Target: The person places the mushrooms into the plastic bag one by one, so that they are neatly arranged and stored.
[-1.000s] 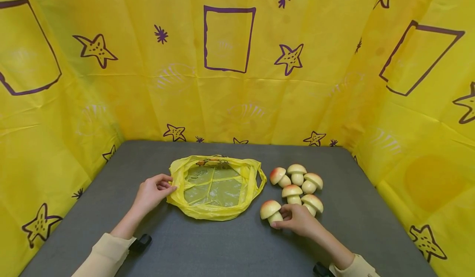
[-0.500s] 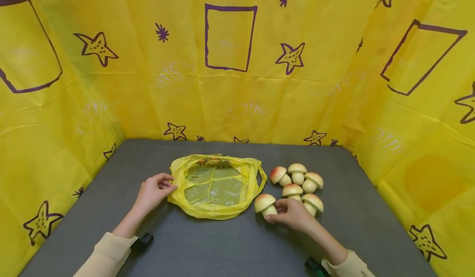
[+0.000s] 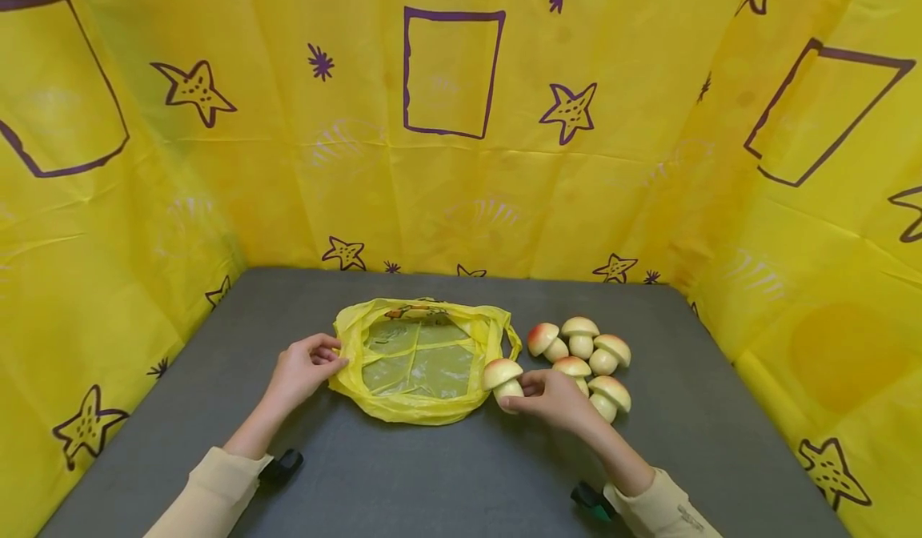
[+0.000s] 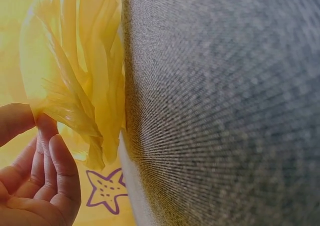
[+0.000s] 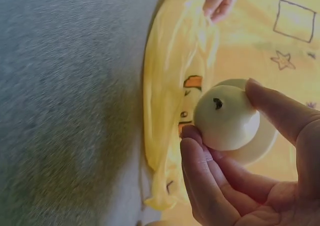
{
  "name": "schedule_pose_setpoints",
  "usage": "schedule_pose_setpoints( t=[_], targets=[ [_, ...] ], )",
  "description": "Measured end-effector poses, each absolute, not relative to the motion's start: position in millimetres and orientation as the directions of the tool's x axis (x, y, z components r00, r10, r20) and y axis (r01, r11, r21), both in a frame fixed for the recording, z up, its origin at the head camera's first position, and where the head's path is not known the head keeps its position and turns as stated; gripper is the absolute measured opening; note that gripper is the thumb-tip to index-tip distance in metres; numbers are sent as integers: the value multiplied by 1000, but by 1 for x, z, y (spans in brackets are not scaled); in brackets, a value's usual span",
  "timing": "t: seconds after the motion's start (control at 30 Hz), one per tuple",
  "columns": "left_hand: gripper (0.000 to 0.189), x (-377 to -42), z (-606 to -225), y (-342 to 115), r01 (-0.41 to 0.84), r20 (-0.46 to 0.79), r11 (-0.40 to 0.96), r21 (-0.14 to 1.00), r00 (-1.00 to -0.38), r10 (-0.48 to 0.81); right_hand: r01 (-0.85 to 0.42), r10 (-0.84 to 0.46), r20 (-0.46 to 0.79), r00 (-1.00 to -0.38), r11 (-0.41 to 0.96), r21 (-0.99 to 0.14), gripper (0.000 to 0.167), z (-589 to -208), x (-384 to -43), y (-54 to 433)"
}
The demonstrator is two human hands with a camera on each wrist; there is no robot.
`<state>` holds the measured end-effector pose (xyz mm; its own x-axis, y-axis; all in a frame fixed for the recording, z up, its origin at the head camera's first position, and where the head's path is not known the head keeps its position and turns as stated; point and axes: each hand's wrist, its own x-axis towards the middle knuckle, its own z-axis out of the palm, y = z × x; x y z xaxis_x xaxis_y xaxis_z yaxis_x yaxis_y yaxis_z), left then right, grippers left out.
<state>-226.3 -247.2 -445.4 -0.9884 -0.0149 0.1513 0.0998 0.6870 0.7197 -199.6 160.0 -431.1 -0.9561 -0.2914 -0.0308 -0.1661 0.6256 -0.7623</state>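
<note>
A yellow plastic bag (image 3: 403,410) lies on the table with its mouth spread wide, facing up. At its left rim my left hand (image 3: 302,370) pinches the plastic between thumb and forefinger, which the left wrist view shows close up on the bag (image 4: 75,86). My right hand (image 3: 555,398) holds a toy mushroom (image 3: 503,378) by its stem, at the bag's right rim. In the right wrist view the mushroom's pale stem end (image 5: 225,116) with a small dark mark sits between thumb and fingers. Whether the mushroom touches the rim, I cannot tell.
Several more mushrooms (image 3: 579,334) with cream and reddish caps stand and lean together right of the bag. The grey table (image 3: 432,482) is enclosed at the back and sides by yellow cloth (image 3: 461,178) with purple drawings.
My right hand has carried the mushroom up and leftward from beside the other mushrooms to the bag's right rim. My left hand keeps its pinch on the bag.
</note>
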Motion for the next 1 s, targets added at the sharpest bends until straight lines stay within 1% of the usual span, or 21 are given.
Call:
schedule_pose_setpoints(
  t=[0.1, 0.3, 0.43, 0.73, 1.0],
  targets=[
    [33, -226, -446, -247, 92, 142, 686, 722, -990, -17, -178, -297, -21, -955, 628, -758, 41, -430, -202, 154],
    [32, -225, -445, -247, 88, 141, 686, 722, -990, -21, -185, -296, -12, -955, 630, -754, 34, -428, -207, 144],
    [31, -225, -445, -246, 93, 147, 688, 720, -989, -20, -190, -308, -16, -951, 626, -757, 33, -427, -211, 137],
    [28, -224, -443, -245, 104, 157, 684, 722, -987, -15, -158, -326, -64, -943, 610, -776, 37, -421, -219, 127],
    [27, -224, -442, -246, 103, 155, 685, 721, -988, -15, -120, -300, -75, -951, 580, -805, 41, -420, -227, 118]
  ],
)
